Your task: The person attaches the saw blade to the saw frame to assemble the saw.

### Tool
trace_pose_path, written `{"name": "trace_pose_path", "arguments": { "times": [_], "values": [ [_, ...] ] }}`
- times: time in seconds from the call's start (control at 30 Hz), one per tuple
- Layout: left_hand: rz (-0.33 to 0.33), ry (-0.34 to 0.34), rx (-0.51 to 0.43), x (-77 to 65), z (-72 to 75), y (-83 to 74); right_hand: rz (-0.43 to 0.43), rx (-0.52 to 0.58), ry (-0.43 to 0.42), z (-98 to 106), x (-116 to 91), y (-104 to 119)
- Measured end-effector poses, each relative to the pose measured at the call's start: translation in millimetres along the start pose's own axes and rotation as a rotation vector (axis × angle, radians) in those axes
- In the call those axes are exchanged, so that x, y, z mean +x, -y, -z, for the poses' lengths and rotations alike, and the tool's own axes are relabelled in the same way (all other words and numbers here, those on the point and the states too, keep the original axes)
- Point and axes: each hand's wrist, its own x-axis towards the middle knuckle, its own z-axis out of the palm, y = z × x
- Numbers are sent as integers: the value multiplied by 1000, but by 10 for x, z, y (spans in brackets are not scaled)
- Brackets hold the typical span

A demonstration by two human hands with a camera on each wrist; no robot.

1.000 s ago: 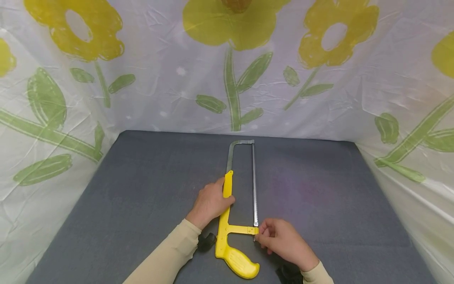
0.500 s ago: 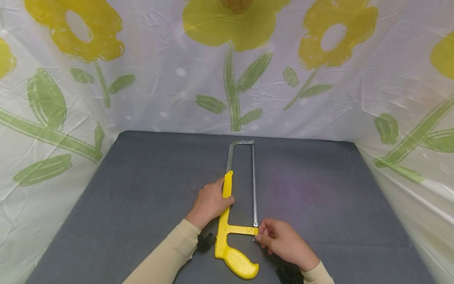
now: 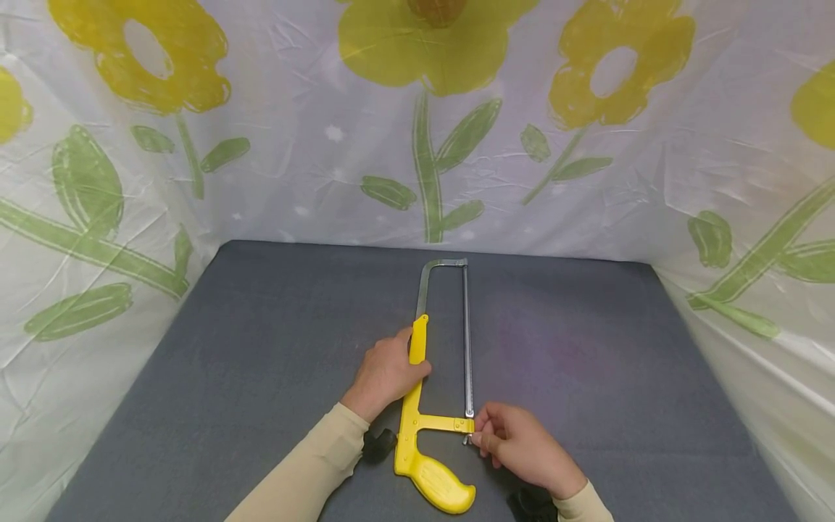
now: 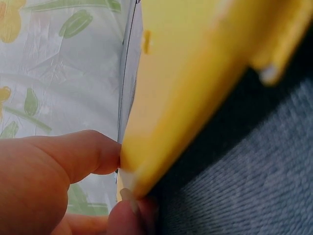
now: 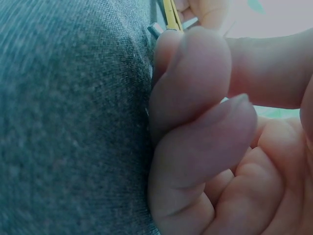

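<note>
A hacksaw with a yellow frame [image 3: 409, 428] lies on the table, its yellow handle [image 3: 443, 486] toward me and its metal blade [image 3: 467, 341] on the right side. My left hand [image 3: 386, 370] grips the frame's long bar, thumb over the top. In the left wrist view, the yellow bar [image 4: 181, 88] sits between thumb and fingers. My right hand [image 3: 518, 438] is at the blade's near end, its curled fingertips pinching the small metal wing nut [image 3: 467, 439] below the frame's crossbar. In the right wrist view, fingers mostly hide the wing nut [image 5: 155, 30].
A dark grey cloth covers the table [image 3: 280, 326]. Behind it and along both sides hangs a white curtain [image 3: 287, 145] printed with yellow flowers and green leaves. Black wrist straps [image 3: 380, 445] sit under both forearms.
The right fingertips have shifted very slightly at the wing nut, and more of its metal wings shows now. The left hand and the hacksaw have stayed nearly still.
</note>
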Motion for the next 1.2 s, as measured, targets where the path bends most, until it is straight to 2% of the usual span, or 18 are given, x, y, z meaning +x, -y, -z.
{"name": "trace_pose_path", "arguments": {
  "times": [0.73,0.97,1.07,1.13,1.2],
  "values": [
    [24,-21,25,16,8,55,26,-42,8,-26,46,36],
    [12,-3,-11,9,23,122,27,-39,29,-5,48,38],
    [11,25,-6,-33,69,198,14,-134,15,35,35,33],
    [18,27,23,-62,145,265,-9,-233,-46,88,49,34],
    [17,5,74,-67,246,353,-40,-333,-143,164,87,29]
  ]
}}
